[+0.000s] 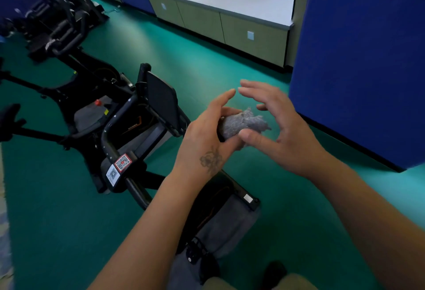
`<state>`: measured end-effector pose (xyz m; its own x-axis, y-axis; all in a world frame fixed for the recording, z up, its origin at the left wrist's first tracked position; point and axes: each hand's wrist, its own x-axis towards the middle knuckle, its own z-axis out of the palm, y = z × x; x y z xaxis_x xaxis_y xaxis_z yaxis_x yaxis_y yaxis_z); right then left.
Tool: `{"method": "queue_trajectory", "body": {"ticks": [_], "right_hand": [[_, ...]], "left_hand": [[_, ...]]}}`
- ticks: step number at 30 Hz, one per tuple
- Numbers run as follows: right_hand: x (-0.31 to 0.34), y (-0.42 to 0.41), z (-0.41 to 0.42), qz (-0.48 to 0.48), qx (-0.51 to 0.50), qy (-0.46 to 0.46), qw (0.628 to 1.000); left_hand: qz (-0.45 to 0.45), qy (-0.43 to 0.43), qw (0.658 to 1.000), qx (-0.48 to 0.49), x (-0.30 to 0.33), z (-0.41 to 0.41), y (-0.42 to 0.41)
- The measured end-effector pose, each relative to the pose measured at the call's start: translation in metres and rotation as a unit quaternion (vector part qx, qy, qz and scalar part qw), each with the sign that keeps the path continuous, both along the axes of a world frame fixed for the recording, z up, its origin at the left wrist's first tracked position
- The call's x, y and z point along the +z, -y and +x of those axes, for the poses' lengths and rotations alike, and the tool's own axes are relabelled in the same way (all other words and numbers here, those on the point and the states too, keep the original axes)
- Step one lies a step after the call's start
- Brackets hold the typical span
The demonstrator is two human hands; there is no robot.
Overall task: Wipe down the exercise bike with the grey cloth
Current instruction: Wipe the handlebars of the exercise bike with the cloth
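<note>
The grey cloth (pixel 241 124) sits bunched in the left hand (pixel 207 133)'s grip; the right hand (pixel 282 128) is wide open. It could drop from so loose a hold.

Two hands, left (pixel 208 133) and right (pixel 282 128); one grey cloth (pixel 241 122); at least two exercise bikes (pixel 138 124).

Open green floor (pixel 230 78) ahead, exercise bike (pixel 128 133) crowding left, blue wall (pixel 358 59) blocking right

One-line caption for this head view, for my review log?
Left hand grips a bunched grey cloth while the open right hand touches it, above the black exercise bike.
</note>
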<state>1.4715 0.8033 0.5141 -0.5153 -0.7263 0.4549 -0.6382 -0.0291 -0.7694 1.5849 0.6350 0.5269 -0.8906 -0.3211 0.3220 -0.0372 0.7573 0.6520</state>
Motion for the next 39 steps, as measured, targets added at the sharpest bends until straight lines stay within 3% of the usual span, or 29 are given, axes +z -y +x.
{"method": "queue_trajectory", "body": {"ticks": [3, 8, 14, 20, 29, 39], "right_hand": [[-0.003, 0.002, -0.005, 0.039, 0.068, 0.050, 0.996], [-0.027, 0.007, 0.006, -0.030, 0.035, 0.152, 0.987], [-0.051, 0.012, 0.003, -0.025, -0.057, 0.222, 0.973], [-0.055, 0.029, -0.003, -0.039, -0.089, 0.243, 0.965], [-0.069, 0.046, -0.015, -0.060, -0.061, 0.274, 0.958], [-0.074, 0.056, -0.017, -0.110, -0.074, 0.286, 0.949]], "left_hand": [[0.085, -0.016, 0.996, 0.020, -0.003, 0.003, -0.006], [0.219, -0.052, 0.974, 0.027, -0.012, 0.010, -0.005], [0.181, -0.051, 0.978, 0.087, -0.020, 0.038, 0.005], [0.130, 0.047, 0.985, 0.100, -0.031, 0.067, 0.006], [0.118, 0.131, 0.980, 0.089, -0.042, 0.086, 0.010], [0.098, 0.161, 0.977, 0.098, -0.043, 0.087, 0.012]]}}
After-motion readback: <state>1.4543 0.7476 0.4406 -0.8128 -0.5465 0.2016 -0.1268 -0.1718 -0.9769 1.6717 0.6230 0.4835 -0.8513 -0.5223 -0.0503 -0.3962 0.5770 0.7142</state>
